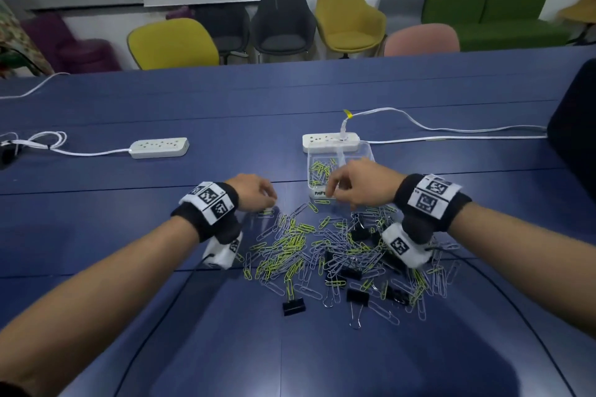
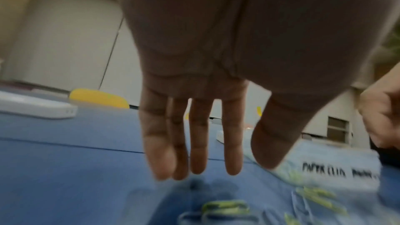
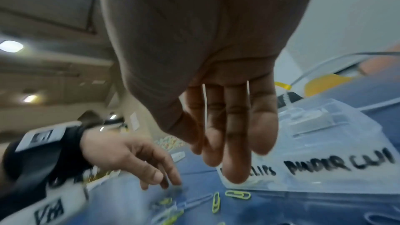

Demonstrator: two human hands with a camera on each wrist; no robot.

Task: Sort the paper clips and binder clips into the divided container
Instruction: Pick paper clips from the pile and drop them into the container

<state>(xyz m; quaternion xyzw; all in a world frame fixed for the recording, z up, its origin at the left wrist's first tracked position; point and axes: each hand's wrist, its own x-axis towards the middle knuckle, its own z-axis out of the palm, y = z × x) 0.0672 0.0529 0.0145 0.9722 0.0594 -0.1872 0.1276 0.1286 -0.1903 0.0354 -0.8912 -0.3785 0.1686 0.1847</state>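
A loose pile of green and silver paper clips [image 1: 290, 245] mixed with black binder clips [image 1: 293, 305] lies on the blue table [image 1: 129, 203]. Behind it stands the clear divided container [image 1: 364, 151], with green clips in its left compartment; its front wall [image 3: 324, 143] bears handwritten labels. My left hand [image 1: 269, 203] hovers low over the pile's far left edge, its fingers [image 2: 194, 160] straight and empty. My right hand [image 1: 332, 190] hangs at the container's front wall, its fingers [image 3: 236, 143] extended downward together, nothing seen in them. A green clip [image 3: 237, 194] lies just below.
Two white power strips [image 1: 159, 147] [image 1: 329, 138] with cables lie beyond the hands, one right behind the container. A dark rounded object [image 1: 577, 126] sits at the table's right edge. Chairs [image 1: 174, 42] line the far side.
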